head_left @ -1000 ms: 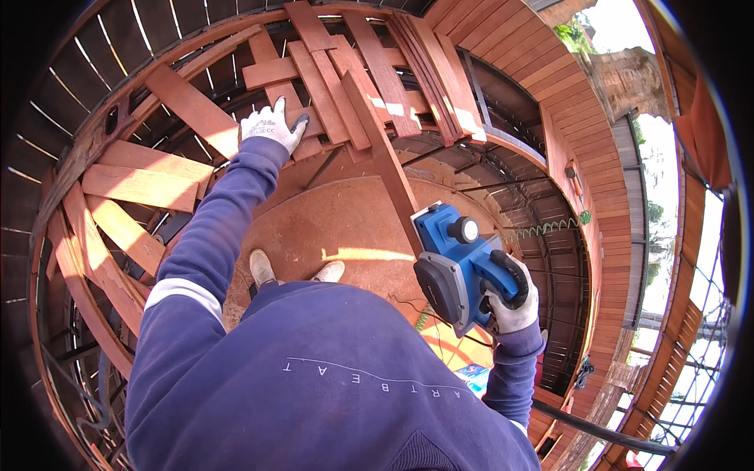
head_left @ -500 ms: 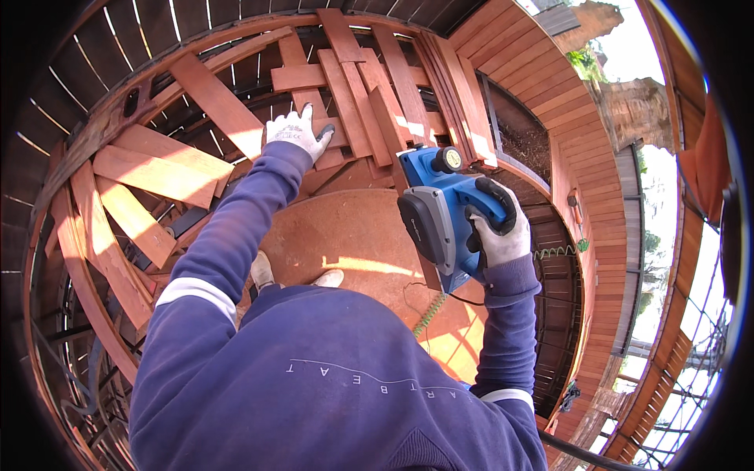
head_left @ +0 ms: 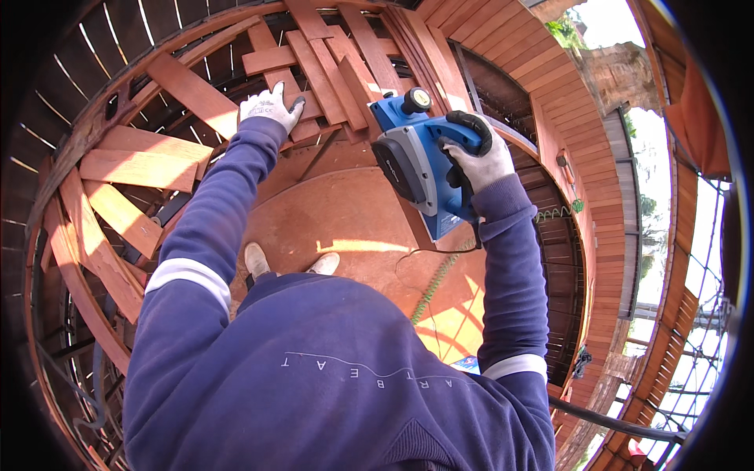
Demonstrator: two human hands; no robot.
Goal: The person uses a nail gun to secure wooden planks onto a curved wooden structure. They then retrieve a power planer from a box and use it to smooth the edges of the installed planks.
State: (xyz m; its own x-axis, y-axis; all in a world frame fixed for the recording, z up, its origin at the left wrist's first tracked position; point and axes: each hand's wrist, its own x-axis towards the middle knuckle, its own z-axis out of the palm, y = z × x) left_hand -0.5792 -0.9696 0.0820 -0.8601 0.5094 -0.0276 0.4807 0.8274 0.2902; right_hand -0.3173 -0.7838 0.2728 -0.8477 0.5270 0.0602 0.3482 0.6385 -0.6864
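My left hand (head_left: pixel 270 107), in a white and grey glove, rests with its fingers apart on reddish planks (head_left: pixel 306 104) that lie crossed at the top of the view. My right hand (head_left: pixel 477 159), gloved too, is closed around the black handle of a blue electric planer (head_left: pixel 428 165). The planer lies along a long narrow board (head_left: pixel 360 81), which runs from the pile down beneath it. The planer's underside and contact with the board are mostly hidden.
More loose planks (head_left: pixel 129 224) lie at the left on the curved frame (head_left: pixel 122 110). A curved slatted wooden ledge (head_left: pixel 585 180) runs along the right. Below me are a reddish floor (head_left: pixel 322 220), my shoes and a coiled green hose (head_left: pixel 431 294). A black cable crosses the lower right.
The planer, held by my right hand, has moved upward along the board, away from my body. My left hand stays on the planks; the view has shifted slightly.
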